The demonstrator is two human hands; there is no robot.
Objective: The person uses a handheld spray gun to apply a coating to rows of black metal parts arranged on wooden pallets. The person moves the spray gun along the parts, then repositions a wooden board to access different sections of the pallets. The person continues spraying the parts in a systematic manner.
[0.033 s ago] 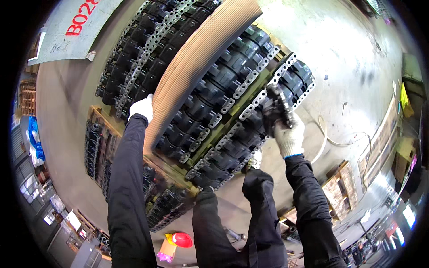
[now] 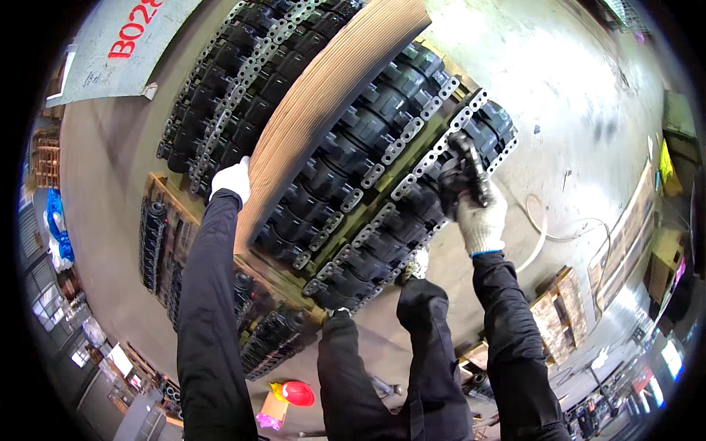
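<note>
One tool (image 2: 474,167), one cardboard sheet (image 2: 323,103)

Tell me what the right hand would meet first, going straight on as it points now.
Probably the right row of black machine parts, the black tool in the right hand touching first; depth is unclear.

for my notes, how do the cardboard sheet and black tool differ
The cardboard sheet is tan; the tool is black. The sheet is long and broad, the tool far smaller. The left hand touches the sheet's edge; the right hand grips the tool. A gloved hand is on each.
</note>
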